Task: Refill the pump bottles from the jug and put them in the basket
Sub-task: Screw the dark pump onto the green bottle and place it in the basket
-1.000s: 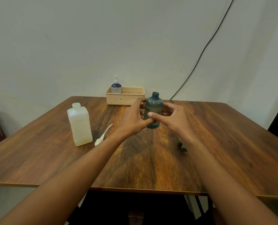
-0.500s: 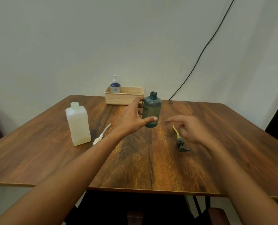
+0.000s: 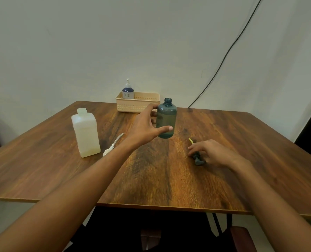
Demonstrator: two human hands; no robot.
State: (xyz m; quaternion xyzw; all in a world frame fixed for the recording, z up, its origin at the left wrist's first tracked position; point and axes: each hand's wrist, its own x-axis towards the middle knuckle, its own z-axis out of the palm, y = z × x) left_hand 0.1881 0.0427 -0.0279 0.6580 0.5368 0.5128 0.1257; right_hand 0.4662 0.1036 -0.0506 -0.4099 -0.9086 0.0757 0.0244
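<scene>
The left hand (image 3: 143,128) grips the uncapped teal bottle (image 3: 166,117); the right hand (image 3: 214,153) half-hides the dark pump (image 3: 198,160), grip unclear.

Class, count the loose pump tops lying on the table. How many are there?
2. A white pump top lies beside the jug; a dark pump top lies under the right hand, whose fingers curl over it. The left hand holds the teal bottle. None seems hidden.

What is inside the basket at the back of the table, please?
One small pump bottle stands at the left end of the basket. The basket's front wall hides its floor, so anything lying low inside cannot be seen.
</scene>
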